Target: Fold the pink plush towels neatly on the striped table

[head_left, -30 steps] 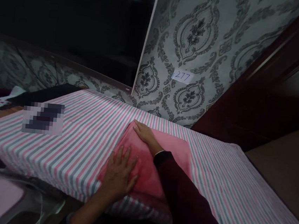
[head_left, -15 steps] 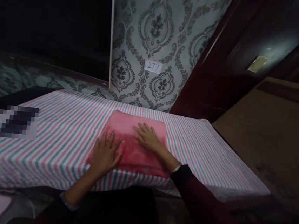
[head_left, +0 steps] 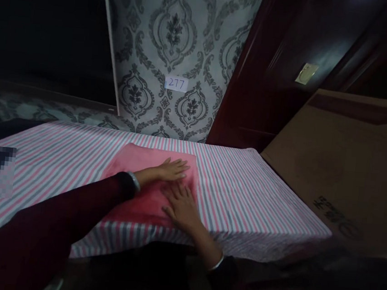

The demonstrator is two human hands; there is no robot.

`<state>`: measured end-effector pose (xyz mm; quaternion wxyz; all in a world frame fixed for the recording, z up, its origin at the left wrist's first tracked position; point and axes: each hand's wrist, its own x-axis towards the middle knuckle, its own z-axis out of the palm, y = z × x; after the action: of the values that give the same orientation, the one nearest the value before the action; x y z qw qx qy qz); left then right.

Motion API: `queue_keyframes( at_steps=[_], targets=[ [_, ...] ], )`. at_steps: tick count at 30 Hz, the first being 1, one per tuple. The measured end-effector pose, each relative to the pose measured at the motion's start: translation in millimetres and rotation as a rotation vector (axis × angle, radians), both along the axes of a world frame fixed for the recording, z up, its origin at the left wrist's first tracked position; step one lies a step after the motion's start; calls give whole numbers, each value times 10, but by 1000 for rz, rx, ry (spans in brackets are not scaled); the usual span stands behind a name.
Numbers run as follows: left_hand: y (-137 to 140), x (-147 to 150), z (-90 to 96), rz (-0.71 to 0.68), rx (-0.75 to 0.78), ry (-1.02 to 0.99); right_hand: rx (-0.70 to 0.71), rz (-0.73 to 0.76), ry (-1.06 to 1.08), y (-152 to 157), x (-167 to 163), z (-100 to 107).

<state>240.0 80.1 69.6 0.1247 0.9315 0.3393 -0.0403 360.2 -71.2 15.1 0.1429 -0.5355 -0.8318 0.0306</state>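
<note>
A folded piece of plush fabric (head_left: 144,156), pale pink at the far side and deep red nearer me, lies flat on a striped cloth. My left hand (head_left: 173,169) reaches across it and rests palm down near its far right part, fingers stretched out. Just below, my right hand (head_left: 183,206) lies over the fabric's right near part with its fingers spread. The two hands are close together, and neither grasps anything. My left sleeve covers part of the fabric's left side.
The pink, white and grey striped cloth (head_left: 230,189) covers the table and hangs over its front edge. A large cardboard box (head_left: 348,173) stands at the right. Behind are a dark screen (head_left: 46,35), patterned wallpaper and a paper label (head_left: 176,83) reading 277.
My left hand has moved from the fabric's left near edge to its far right part. My right hand has drawn back toward me. The view has turned slightly right.
</note>
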Motion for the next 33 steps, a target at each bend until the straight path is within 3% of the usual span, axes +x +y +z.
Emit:
queue_keyframes(
  at_steps=[6, 11, 19, 22, 27, 30, 33],
  targets=[
    [464, 303, -234, -39, 27, 0, -13, -4, 103, -1, 9, -100],
    [741, 489, -315, 27, -52, -47, -14, 7, 135, 5, 27, -143],
    [918, 543, -465, 46, -88, -119, -40, 7, 184, 6, 42, -145],
    [849, 552, -432, 59, -54, -96, -39, -3, 164, 13, 37, -154],
    [623, 566, -255, 76, 135, -99, -29, -16, 87, 2, 61, -171],
    [498, 424, -103, 43, 57, -143, -53, -1, 38, 3, 88, -66],
    [441, 103, 34, -33, -51, -185, -74, 34, 22, 69, 49, 167]
  ],
)
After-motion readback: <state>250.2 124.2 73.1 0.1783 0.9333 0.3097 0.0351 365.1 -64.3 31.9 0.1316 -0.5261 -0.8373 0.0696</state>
